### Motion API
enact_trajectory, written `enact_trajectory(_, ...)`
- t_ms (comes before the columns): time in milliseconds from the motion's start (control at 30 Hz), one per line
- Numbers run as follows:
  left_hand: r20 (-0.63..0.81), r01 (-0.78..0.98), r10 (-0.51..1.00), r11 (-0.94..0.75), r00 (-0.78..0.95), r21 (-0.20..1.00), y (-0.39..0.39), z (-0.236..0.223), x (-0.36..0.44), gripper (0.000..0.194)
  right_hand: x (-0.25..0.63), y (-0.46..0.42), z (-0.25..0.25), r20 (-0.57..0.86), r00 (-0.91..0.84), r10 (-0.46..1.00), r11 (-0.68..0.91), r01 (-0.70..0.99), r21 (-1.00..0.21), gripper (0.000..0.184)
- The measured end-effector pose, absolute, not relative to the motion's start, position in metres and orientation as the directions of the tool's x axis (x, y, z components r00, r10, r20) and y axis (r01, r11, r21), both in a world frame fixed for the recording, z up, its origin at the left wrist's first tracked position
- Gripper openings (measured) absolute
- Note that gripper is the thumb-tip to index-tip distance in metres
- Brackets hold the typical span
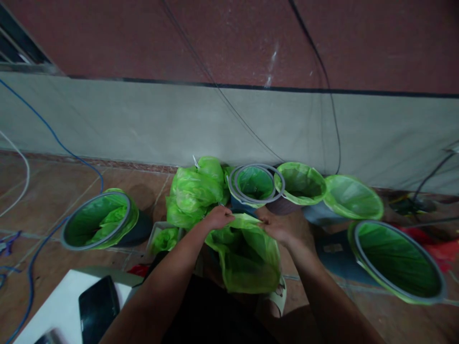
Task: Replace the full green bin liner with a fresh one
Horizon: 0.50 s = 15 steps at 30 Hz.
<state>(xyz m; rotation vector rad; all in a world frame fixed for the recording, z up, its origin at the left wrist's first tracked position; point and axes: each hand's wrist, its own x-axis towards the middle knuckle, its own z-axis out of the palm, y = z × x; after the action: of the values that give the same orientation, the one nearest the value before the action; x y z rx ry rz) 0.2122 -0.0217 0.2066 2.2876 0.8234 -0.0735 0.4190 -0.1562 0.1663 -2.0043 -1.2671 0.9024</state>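
Observation:
Between my feet hangs a green translucent garbage bag with its mouth spread wide. My left hand is closed on the left of its far edge, and my right hand pinches that edge further right. Whether a bin stands under this bag is mostly hidden. Just beyond my hands is a bin lined in green, with loose grey rings lying over its mouth. A heap of green bags sits beyond my left hand.
Lined bins stand at the left, back right and right. A small box holds green plastic. A phone lies on a white surface near me. A blue cable crosses the tiled floor; a wall runs behind.

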Motion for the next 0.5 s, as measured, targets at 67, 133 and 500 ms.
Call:
enact_trajectory(67, -0.245, 0.543, 0.518, -0.565, 0.82, 0.621, -0.025, 0.208, 0.214, 0.031, 0.416, -0.154, 0.17, -0.233, 0.286, 0.93, -0.349, 0.48, -0.805, 0.03)
enact_trajectory(133, -0.223, 0.508, 0.493, -0.577, 0.841, 0.64, -0.028, 0.209, 0.216, 0.028, 0.409, -0.152, 0.173, -0.207, 0.241, 0.948, -0.291, 0.397, -0.871, 0.041)
enact_trajectory(500, -0.2, 0.525, 0.506, -0.658, 0.839, 0.539, -0.033, 0.218, 0.22, 0.02, 0.399, -0.146, 0.191, -0.112, 0.261, 0.959, -0.213, 0.398, -0.892, 0.03)
